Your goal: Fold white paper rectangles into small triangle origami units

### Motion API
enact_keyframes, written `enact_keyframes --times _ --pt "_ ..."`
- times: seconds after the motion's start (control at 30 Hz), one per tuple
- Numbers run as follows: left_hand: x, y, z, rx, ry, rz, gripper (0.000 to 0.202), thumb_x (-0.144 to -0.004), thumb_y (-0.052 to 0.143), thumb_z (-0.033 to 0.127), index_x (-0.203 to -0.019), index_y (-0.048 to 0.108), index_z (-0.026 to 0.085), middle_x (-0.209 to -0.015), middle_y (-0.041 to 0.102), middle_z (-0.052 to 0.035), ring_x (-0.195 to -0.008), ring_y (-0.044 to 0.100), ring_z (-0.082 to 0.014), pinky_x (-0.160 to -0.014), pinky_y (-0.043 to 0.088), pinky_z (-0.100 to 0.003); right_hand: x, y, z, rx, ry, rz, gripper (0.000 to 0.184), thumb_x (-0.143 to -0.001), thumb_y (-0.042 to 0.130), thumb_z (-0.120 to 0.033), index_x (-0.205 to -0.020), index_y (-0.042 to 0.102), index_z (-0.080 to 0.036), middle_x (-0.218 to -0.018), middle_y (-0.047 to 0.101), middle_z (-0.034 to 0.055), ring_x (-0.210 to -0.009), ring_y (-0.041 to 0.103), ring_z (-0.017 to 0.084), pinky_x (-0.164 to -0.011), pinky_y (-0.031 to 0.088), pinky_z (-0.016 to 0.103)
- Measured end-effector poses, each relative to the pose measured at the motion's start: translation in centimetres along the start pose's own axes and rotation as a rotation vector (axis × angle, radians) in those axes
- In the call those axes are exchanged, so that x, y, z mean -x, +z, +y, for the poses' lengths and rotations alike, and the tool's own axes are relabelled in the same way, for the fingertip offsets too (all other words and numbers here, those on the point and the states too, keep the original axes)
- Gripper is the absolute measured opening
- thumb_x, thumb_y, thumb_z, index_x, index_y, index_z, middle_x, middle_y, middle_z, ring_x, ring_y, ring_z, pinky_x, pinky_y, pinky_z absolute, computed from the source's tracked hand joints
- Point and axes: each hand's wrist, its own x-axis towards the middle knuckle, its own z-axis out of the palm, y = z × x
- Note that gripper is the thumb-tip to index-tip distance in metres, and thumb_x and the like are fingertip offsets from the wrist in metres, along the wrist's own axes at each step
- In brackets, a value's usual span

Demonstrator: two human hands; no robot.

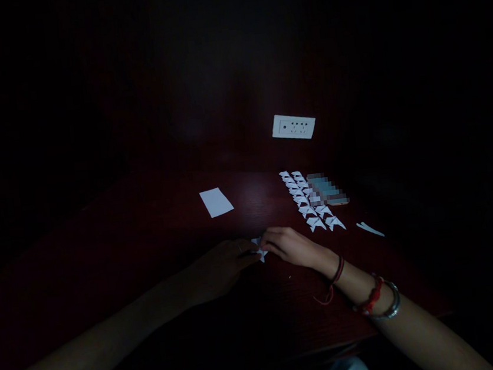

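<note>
Between my two hands, low over the dark red table, is a small white folded paper piece. My left hand lies in shadow and pinches the paper from the left side. From the right, my right hand holds the same paper with its fingertips. Both hands hide most of the piece, so its full shape cannot be made out. Beyond my right hand, several similar folded paper figures are lined up in two rows. A flat white sheet of paper lies farther off, ahead of my left hand.
A phone with a blurred screen lies against the right row of figures. Thin white paper strips are to its right. A white socket panel is on the wall behind. The dark red table fades into darkness on both sides.
</note>
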Motion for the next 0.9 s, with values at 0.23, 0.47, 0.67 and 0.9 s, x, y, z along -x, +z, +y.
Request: enact_keyframes --times 0.23,0.47,0.67,0.9 --pt "-0.2 -1.1 1.7 0.055 -0.112 -0.077 0.053 -0.076 0.04 0.007 -0.127 0.033 0.02 -0.125 0.042 -0.0063 -0.11 0.042 -0.0201 -0.092 0.036 -0.035 -0.3 0.0 -0.3 -0.006 0.017 0.018 0.016 -0.085 0.038 -0.016 -0.08 0.053 -0.014 -0.076 0.054 0.0037 -0.068 0.05 0.01 -0.063 0.039 0.021" --pt "0.1 0.1 0.9 0.049 -0.071 -0.081 0.057 -0.074 0.041 0.006 -0.128 0.032 0.024 -0.129 0.037 -0.0036 -0.114 0.037 -0.0212 -0.094 0.033 -0.036 -0.6 0.5 -0.1 -0.03 0.019 0.026 0.016 -0.084 0.039 -0.013 -0.079 0.054 -0.014 -0.078 0.055 0.0035 -0.07 0.05 0.01 -0.064 0.039 0.02" --pt "0.0 -0.8 0.7 0.103 -0.071 -0.059 0.053 -0.073 0.04 0.003 -0.122 0.04 0.024 -0.127 0.041 -0.0038 -0.11 0.043 -0.0205 -0.09 0.037 -0.034 -0.3 0.2 0.3 -0.094 0.117 0.132 0.011 -0.08 0.05 -0.023 -0.08 0.055 -0.014 -0.075 0.054 0.0021 -0.069 0.051 0.01 -0.062 0.04 0.021" --pt "0.3 -2.2 -0.5 0.231 0.003 -0.072 0.06 -0.071 0.034 -0.005 -0.123 0.038 0.025 -0.131 0.036 0.0001 -0.118 0.035 -0.0155 -0.097 0.032 -0.033 1.0 -0.9 -0.1 0.008 -0.105 0.014 0.021 -0.084 0.041 -0.018 -0.094 0.06 -0.017 -0.091 0.056 0.005 -0.086 0.051 0.012 -0.077 0.042 0.025"
